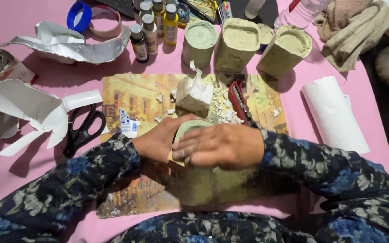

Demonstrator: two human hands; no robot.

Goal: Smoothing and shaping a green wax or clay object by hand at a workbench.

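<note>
Greenish-grey plaster, cast as a rounded block (190, 128), is sitting between both hands at the near middle of a yellow printed cutting mat (131, 96) that is lying on a pink tabletop (14, 175). The left hand (160, 141) is cupping the block from its left side, fingers curled together against it, while the right hand (219, 146) is lying flat across its top, fingers pressed side by side and covering most of it. Just beyond the hands, a paler chunk wrapped in torn white paper (194, 94) is standing among white crumbs, and a red-handled utility knife (239, 102) is lying just to its right. Three more grey-green cast blocks (239, 42) are standing in a row at the far edge of the mat. Left of them, small paint bottles (151, 29) with grey caps are clustering, one with a yellow label and others with dark bodies and pale labels. Black-handled scissors (84, 128) are resting left of the mat, beside torn white carton pieces (28, 108), and a small white and blue sachet (126, 122) is lying on the mat's left edge. A torn silver-lined package (82, 47) is lying farther back, near a blue tape ring (78, 17). A white paper towel roll (332, 114) is lying at the right.
</note>
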